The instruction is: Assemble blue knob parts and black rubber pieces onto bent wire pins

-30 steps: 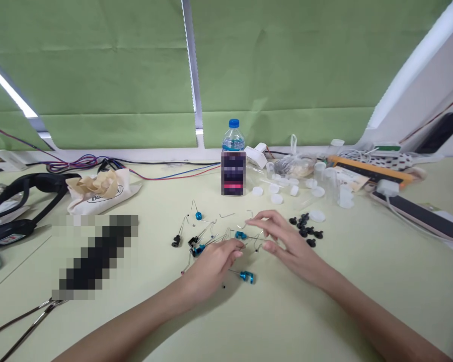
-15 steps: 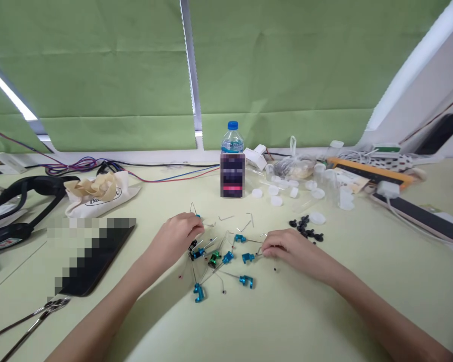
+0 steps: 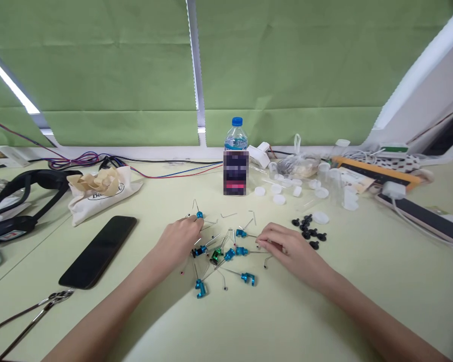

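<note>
My left hand (image 3: pixel 181 236) is closed at the left of a cluster of small parts, its fingertips on a blue metal piece (image 3: pixel 200 214) with a thin bent wire sticking up. My right hand (image 3: pixel 283 244) is pinched at the cluster's right side. What lies between its fingertips is too small to make out. By those fingertips are an upper blue piece (image 3: pixel 241 233) and a lower blue piece (image 3: pixel 242 251), both with thin metal rods. Between my hands lie a green metal piece (image 3: pixel 216 256), several more blue pieces (image 3: pixel 248 278) and thin bent wires (image 3: pixel 225 281).
A bottle (image 3: pixel 236 173) with a blue cap stands behind the cluster. Black knobs (image 3: pixel 309 231) and white caps (image 3: pixel 279 199) lie to the right. On the left are a phone (image 3: pixel 98 251), a cloth pouch (image 3: pixel 105 198), black headgear (image 3: pixel 22 231) and metal-handled pliers (image 3: pixel 55 297).
My right hand has shifted up from the lower blue piece, which has slid left with its rod now exposed. More of the blue piece at my left fingertips shows. The view has shifted slightly.
</note>
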`<action>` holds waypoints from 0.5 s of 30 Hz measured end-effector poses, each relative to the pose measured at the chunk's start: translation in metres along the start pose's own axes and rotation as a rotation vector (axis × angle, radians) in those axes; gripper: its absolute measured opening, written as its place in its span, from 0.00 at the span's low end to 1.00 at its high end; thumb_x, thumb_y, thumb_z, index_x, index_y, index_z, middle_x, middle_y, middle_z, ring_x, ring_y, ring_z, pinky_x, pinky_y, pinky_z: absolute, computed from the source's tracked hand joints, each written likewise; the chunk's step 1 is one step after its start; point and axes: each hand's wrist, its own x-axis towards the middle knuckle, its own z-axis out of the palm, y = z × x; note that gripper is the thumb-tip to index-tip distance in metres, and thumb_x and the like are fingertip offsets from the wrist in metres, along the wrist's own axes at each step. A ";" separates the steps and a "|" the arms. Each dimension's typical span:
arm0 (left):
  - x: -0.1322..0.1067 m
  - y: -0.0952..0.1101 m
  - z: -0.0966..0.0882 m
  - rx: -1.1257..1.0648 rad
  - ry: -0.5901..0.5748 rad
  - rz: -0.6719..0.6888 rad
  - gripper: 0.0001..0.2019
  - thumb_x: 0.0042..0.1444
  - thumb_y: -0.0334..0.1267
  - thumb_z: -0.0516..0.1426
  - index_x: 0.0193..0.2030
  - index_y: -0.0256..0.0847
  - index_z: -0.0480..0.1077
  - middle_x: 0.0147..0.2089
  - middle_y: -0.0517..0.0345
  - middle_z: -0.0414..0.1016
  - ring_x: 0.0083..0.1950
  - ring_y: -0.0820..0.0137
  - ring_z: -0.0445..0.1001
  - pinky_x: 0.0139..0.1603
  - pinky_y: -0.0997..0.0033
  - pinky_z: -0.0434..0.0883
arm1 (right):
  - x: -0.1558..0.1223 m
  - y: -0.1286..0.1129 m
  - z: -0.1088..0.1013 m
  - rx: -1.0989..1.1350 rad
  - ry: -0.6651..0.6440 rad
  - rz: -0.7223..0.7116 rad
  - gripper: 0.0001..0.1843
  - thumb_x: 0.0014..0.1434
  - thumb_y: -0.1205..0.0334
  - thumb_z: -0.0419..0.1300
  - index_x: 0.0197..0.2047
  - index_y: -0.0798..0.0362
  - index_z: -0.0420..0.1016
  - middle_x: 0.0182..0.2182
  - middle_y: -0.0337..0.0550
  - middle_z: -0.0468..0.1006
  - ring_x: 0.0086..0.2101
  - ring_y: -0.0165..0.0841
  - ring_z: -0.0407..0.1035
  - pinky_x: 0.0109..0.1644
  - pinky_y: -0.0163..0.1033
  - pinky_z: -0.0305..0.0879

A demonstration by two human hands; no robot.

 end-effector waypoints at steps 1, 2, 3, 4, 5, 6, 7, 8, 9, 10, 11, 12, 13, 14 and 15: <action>0.000 0.001 -0.001 -0.006 -0.003 0.005 0.06 0.59 0.30 0.49 0.32 0.39 0.64 0.33 0.53 0.71 0.29 0.68 0.71 0.24 0.72 0.54 | 0.000 0.000 0.000 0.004 0.006 0.000 0.13 0.67 0.60 0.48 0.36 0.50 0.72 0.36 0.40 0.71 0.31 0.29 0.66 0.34 0.36 0.59; 0.000 0.003 -0.002 -0.012 -0.006 0.009 0.06 0.59 0.30 0.49 0.32 0.39 0.65 0.33 0.54 0.71 0.29 0.68 0.71 0.24 0.72 0.54 | 0.000 0.000 0.000 0.005 0.009 -0.002 0.13 0.67 0.60 0.48 0.36 0.50 0.72 0.36 0.40 0.71 0.31 0.29 0.66 0.34 0.36 0.59; 0.000 0.005 -0.004 -0.014 -0.007 0.010 0.06 0.59 0.30 0.50 0.32 0.39 0.65 0.34 0.54 0.71 0.29 0.68 0.71 0.25 0.71 0.55 | 0.000 -0.001 0.000 0.006 0.010 -0.006 0.13 0.67 0.60 0.48 0.36 0.50 0.72 0.36 0.40 0.71 0.31 0.29 0.66 0.34 0.36 0.59; 0.000 0.008 -0.006 -0.021 0.001 0.007 0.05 0.59 0.31 0.50 0.34 0.38 0.66 0.36 0.54 0.71 0.30 0.68 0.71 0.25 0.71 0.56 | 0.000 -0.001 0.000 0.005 0.013 -0.012 0.13 0.67 0.60 0.48 0.37 0.49 0.72 0.36 0.40 0.71 0.31 0.29 0.66 0.34 0.36 0.59; 0.000 0.011 -0.008 -0.036 0.019 -0.001 0.05 0.60 0.32 0.50 0.36 0.38 0.66 0.38 0.53 0.71 0.32 0.67 0.72 0.26 0.71 0.57 | 0.000 -0.002 0.001 0.005 0.016 -0.019 0.13 0.67 0.60 0.48 0.37 0.49 0.73 0.36 0.40 0.71 0.31 0.29 0.66 0.34 0.36 0.59; -0.001 0.013 -0.011 -0.060 0.038 -0.005 0.06 0.61 0.34 0.49 0.38 0.39 0.66 0.41 0.53 0.71 0.34 0.67 0.72 0.27 0.71 0.59 | 0.000 -0.003 0.001 0.005 0.018 -0.025 0.13 0.67 0.60 0.48 0.38 0.49 0.73 0.36 0.40 0.71 0.31 0.29 0.66 0.35 0.36 0.59; -0.002 0.016 -0.013 -0.088 0.049 -0.002 0.06 0.61 0.35 0.49 0.38 0.39 0.66 0.42 0.53 0.71 0.36 0.66 0.72 0.28 0.71 0.60 | -0.001 -0.003 0.001 0.006 0.021 -0.030 0.13 0.67 0.60 0.48 0.38 0.49 0.73 0.36 0.40 0.71 0.31 0.29 0.66 0.35 0.36 0.60; -0.003 0.018 -0.015 -0.110 0.042 0.003 0.07 0.61 0.37 0.50 0.37 0.39 0.67 0.42 0.54 0.71 0.38 0.65 0.72 0.30 0.71 0.61 | -0.001 -0.004 0.001 0.006 0.021 -0.034 0.13 0.67 0.61 0.48 0.38 0.49 0.73 0.37 0.40 0.71 0.31 0.29 0.66 0.35 0.36 0.60; -0.005 0.019 -0.016 -0.117 0.015 0.009 0.07 0.60 0.37 0.51 0.35 0.39 0.67 0.40 0.54 0.71 0.39 0.64 0.72 0.30 0.70 0.62 | -0.001 -0.005 0.001 0.005 0.020 -0.037 0.13 0.67 0.61 0.48 0.39 0.49 0.73 0.37 0.40 0.72 0.32 0.29 0.67 0.35 0.36 0.60; -0.006 0.020 -0.016 -0.106 -0.025 0.015 0.07 0.59 0.37 0.52 0.32 0.39 0.67 0.38 0.54 0.71 0.40 0.63 0.72 0.31 0.70 0.62 | -0.002 -0.005 0.001 0.003 0.016 -0.040 0.13 0.67 0.61 0.47 0.39 0.49 0.73 0.37 0.40 0.72 0.32 0.29 0.67 0.35 0.36 0.60; -0.007 0.021 -0.016 -0.082 -0.071 0.021 0.08 0.58 0.37 0.53 0.30 0.39 0.67 0.36 0.54 0.72 0.40 0.62 0.71 0.31 0.70 0.62 | -0.002 -0.006 0.002 -0.001 0.013 -0.044 0.13 0.67 0.62 0.47 0.39 0.49 0.73 0.37 0.40 0.72 0.32 0.29 0.67 0.36 0.36 0.60; -0.008 0.021 -0.015 -0.060 -0.108 0.024 0.07 0.57 0.36 0.54 0.28 0.39 0.67 0.35 0.53 0.72 0.40 0.61 0.71 0.30 0.69 0.61 | -0.002 -0.006 0.002 -0.004 0.012 -0.051 0.14 0.67 0.62 0.47 0.40 0.49 0.74 0.37 0.40 0.72 0.32 0.29 0.67 0.36 0.36 0.60; -0.008 0.021 -0.014 -0.047 -0.128 0.025 0.06 0.56 0.35 0.54 0.28 0.39 0.67 0.35 0.52 0.72 0.40 0.61 0.71 0.30 0.69 0.61 | -0.002 -0.006 0.003 -0.006 0.012 -0.059 0.14 0.67 0.62 0.47 0.40 0.49 0.74 0.38 0.40 0.72 0.33 0.29 0.68 0.36 0.36 0.61; -0.009 0.021 -0.013 -0.047 -0.136 0.028 0.06 0.55 0.34 0.54 0.28 0.39 0.67 0.35 0.52 0.73 0.40 0.61 0.71 0.30 0.69 0.61 | -0.002 -0.006 0.003 -0.009 0.014 -0.068 0.14 0.67 0.62 0.47 0.40 0.49 0.74 0.38 0.41 0.72 0.33 0.30 0.68 0.37 0.36 0.61; -0.009 0.021 -0.013 -0.057 -0.136 0.031 0.05 0.55 0.33 0.53 0.29 0.39 0.67 0.35 0.52 0.73 0.40 0.61 0.71 0.31 0.69 0.61 | -0.002 -0.005 0.003 -0.011 0.017 -0.077 0.14 0.67 0.62 0.47 0.40 0.49 0.74 0.38 0.41 0.72 0.33 0.30 0.68 0.37 0.36 0.61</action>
